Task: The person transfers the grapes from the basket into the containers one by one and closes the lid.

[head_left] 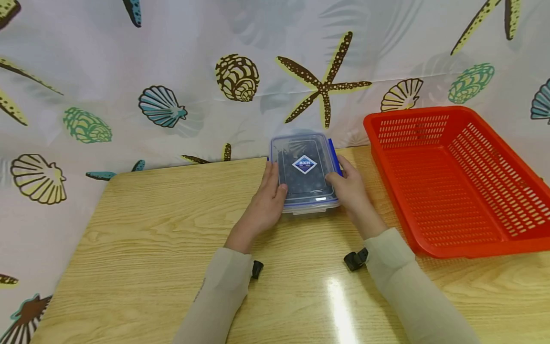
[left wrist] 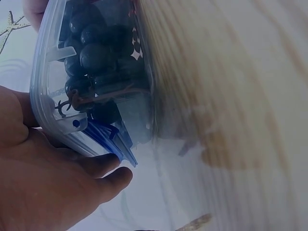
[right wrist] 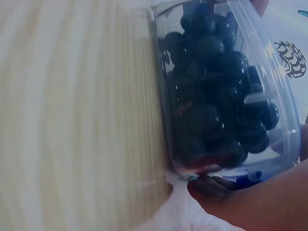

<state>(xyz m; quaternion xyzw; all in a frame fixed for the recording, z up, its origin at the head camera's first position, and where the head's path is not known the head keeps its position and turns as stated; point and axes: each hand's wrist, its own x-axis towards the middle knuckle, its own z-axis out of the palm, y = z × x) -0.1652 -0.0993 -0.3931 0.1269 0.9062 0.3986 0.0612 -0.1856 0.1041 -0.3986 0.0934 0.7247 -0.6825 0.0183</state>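
Observation:
A clear lidded food container (head_left: 304, 184) with a blue seal and a "BXH" label lies near the table's back edge. Dark round grapes (right wrist: 207, 96) fill it, and a brown stem (left wrist: 101, 97) shows through the side. My left hand (head_left: 267, 200) holds its left side, thumb at the lid's edge and fingertips by a blue latch (left wrist: 108, 137) that sticks outward. On the other side, my right hand (head_left: 350, 188) grips it, thumb on the lid and fingers around the side by another blue latch (head_left: 335, 156), also standing out.
A red perforated plastic basket (head_left: 399, 210) stands on the right of the wooden table (head_left: 163, 248). Behind the table hangs a white cloth (head_left: 193, 43) printed with shells and starfish. Dark wrist devices (head_left: 355, 260) show at both cuffs.

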